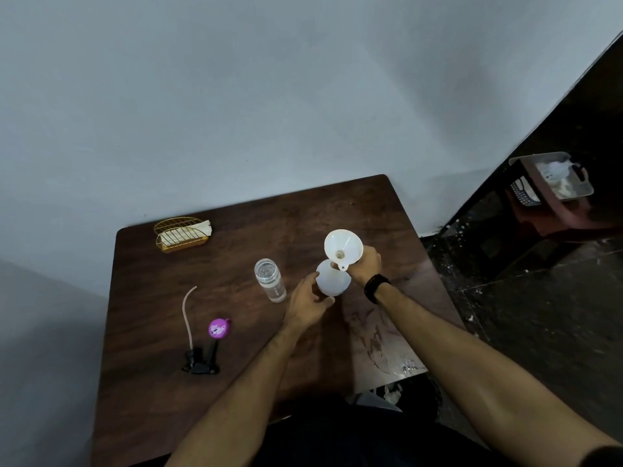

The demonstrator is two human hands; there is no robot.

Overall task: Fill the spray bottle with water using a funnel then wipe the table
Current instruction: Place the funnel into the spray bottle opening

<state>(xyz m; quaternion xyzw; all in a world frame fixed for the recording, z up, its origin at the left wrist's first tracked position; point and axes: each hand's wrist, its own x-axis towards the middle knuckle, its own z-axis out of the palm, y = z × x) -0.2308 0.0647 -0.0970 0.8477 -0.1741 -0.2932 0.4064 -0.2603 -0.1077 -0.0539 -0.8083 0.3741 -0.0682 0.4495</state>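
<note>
Spray bottle (332, 279), white, upright mid-counter (236, 382), cupped by left hand (308, 306) with fingers curled round it, funnel (343, 247) pinched at the rim by right hand (365, 266) fingers just over the neck; likely to tip or miss if seated crooked, spilling water from the clear bottle (269, 279).

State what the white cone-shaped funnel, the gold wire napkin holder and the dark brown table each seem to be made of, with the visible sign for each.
White cone-shaped funnel: probably plastic, matte and slightly translucent, evenly moulded.
Gold wire napkin holder: likely metal, thin bars with a shiny gold finish.
Dark brown table: wood or wood-look laminate; grain streaks show, with a faint sheen. Which one is unclear.
</note>
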